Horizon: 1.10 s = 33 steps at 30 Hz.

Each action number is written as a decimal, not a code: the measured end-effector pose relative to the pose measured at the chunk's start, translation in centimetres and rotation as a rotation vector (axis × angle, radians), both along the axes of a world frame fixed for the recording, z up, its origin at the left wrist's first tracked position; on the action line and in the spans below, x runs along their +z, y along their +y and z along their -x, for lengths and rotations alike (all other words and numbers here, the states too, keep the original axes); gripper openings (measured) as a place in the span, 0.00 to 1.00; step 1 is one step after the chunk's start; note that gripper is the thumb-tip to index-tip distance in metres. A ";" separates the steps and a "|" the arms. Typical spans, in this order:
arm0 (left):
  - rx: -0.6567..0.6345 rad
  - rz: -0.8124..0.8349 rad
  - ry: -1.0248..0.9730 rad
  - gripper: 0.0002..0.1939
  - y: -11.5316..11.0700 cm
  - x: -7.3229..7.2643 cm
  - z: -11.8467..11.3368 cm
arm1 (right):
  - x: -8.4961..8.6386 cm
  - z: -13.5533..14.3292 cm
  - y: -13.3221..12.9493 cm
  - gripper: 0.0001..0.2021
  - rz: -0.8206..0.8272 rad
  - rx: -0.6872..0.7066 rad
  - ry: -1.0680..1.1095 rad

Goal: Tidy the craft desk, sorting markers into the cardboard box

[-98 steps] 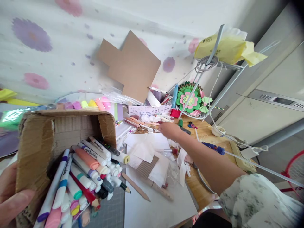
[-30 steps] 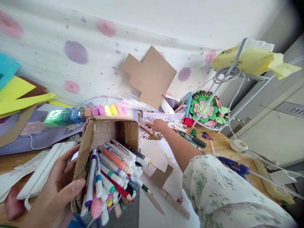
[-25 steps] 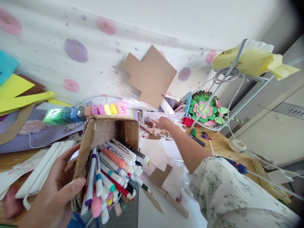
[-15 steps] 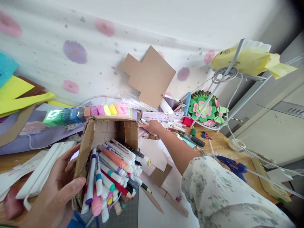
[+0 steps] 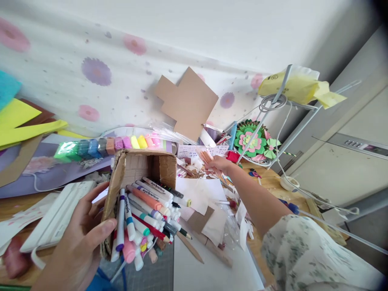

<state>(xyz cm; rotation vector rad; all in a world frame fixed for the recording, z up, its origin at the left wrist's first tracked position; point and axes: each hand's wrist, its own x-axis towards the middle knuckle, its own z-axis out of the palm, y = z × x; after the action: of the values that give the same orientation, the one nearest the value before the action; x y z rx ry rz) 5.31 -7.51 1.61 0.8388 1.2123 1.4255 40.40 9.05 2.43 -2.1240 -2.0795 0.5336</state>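
Left hand (image 5: pixel 75 234) grips the tilted cardboard box (image 5: pixel 138 166), markers (image 5: pixel 148 198) inside; right hand (image 5: pixel 218 165) grasps several pale sticks (image 5: pixel 205 156), type unclear, near paper scraps (image 5: pixel 198 198).

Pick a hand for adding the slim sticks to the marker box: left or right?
Right, probably. The right hand holds slim peach-coloured sticks, while the left hand is busy gripping the cardboard box of markers by its side.
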 end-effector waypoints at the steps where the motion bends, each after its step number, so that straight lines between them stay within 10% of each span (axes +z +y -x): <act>1: -0.009 -0.007 -0.004 0.41 0.0 0.0 -0.1 | 0.2 -0.4 -1.0 0.13 0.016 0.025 0.081; 8: 0.003 -0.058 -0.001 0.42 -0.1 -0.1 -0.9 | 3.6 -0.1 -7.8 0.16 0.190 0.175 0.898; 13: -0.045 -0.161 0.070 0.40 -0.6 -0.8 -1.2 | 9.4 6.1 -12.9 0.03 0.123 0.401 0.058; 17: -0.034 -0.198 0.118 0.40 -1.0 -1.4 -1.8 | 10.6 14.3 -14.7 0.06 -0.113 0.510 -0.522; 22: -0.064 -0.270 0.175 0.42 -1.1 -2.2 -1.7 | 10.5 20.1 -14.3 0.12 -0.141 0.708 -0.535; 33: -0.105 -0.221 0.070 0.40 -1.2 -1.8 -1.5 | 12.6 20.4 -13.3 0.05 -0.010 0.753 -0.552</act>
<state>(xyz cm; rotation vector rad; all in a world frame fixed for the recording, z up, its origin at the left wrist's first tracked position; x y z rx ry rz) 6.78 -8.75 -0.20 1.0960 1.0578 1.4718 19.98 -4.27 15.05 -1.5204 -3.1771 -0.0382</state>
